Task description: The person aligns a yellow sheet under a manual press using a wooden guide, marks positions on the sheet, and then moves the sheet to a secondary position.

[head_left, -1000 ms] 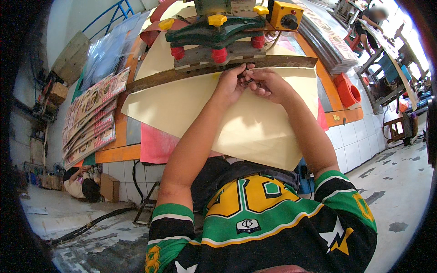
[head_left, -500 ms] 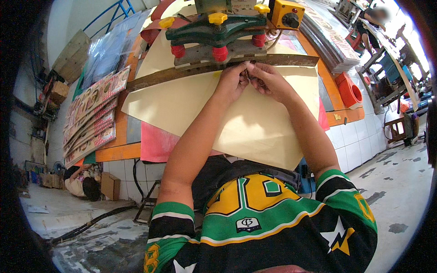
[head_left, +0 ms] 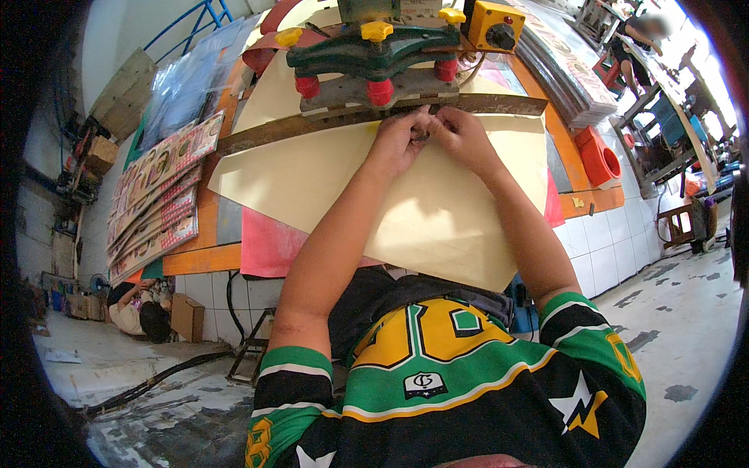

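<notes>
Cream, smooth and wide, a large angular sheet (head_left: 445, 218) lies on the orange-edged worktop (head_left: 204, 260), its lower corner hanging past the near edge. A flat pink sheet (head_left: 269, 248) shows beneath it. Across its far side runs a long brown metal bar (head_left: 503, 104), under a dark green metal clamp frame (head_left: 331, 59) with yellow knobs and red cylindrical feet.

The person's left hand (head_left: 399, 143) and right hand (head_left: 466, 140) meet above the sheet, just on the near side of the bar. Both have curled fingers, their tips close together; something small and dark shows between them, but whether either grips it cannot be told.

A fanned stack of printed boards (head_left: 160, 199) overlaps the worktop's left edge; a red-orange plastic container (head_left: 596, 160) sits near its near right corner.
</notes>
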A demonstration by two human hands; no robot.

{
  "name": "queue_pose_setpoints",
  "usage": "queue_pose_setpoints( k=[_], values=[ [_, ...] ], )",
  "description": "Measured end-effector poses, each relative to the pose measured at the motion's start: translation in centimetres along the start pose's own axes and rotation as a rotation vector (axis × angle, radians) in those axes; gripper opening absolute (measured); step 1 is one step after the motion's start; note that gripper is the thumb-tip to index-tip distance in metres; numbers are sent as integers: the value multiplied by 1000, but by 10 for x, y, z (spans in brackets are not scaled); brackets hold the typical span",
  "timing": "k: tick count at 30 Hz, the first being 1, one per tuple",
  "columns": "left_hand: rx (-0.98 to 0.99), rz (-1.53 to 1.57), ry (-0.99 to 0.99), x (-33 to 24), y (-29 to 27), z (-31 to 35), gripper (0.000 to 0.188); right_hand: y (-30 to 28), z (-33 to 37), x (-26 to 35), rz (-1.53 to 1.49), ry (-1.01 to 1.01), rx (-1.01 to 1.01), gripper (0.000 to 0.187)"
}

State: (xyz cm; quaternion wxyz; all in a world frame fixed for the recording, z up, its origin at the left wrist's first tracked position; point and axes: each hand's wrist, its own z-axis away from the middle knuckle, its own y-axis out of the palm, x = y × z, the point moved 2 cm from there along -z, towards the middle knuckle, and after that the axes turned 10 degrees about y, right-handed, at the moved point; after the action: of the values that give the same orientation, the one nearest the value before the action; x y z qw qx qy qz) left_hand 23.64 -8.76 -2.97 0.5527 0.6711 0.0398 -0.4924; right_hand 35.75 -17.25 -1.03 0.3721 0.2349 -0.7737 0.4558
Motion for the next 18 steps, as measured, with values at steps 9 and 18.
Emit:
queue_pose_setpoints(
  k=[9, 18],
  values=[
    [125, -24, 13, 2, -22, -14, 12, 4, 6, 9, -669, 596, 499, 35],
    [153, -89, -6, 8, -36, -23, 20, 4, 5, 17, -751, 669, 522, 47]
  ],
)
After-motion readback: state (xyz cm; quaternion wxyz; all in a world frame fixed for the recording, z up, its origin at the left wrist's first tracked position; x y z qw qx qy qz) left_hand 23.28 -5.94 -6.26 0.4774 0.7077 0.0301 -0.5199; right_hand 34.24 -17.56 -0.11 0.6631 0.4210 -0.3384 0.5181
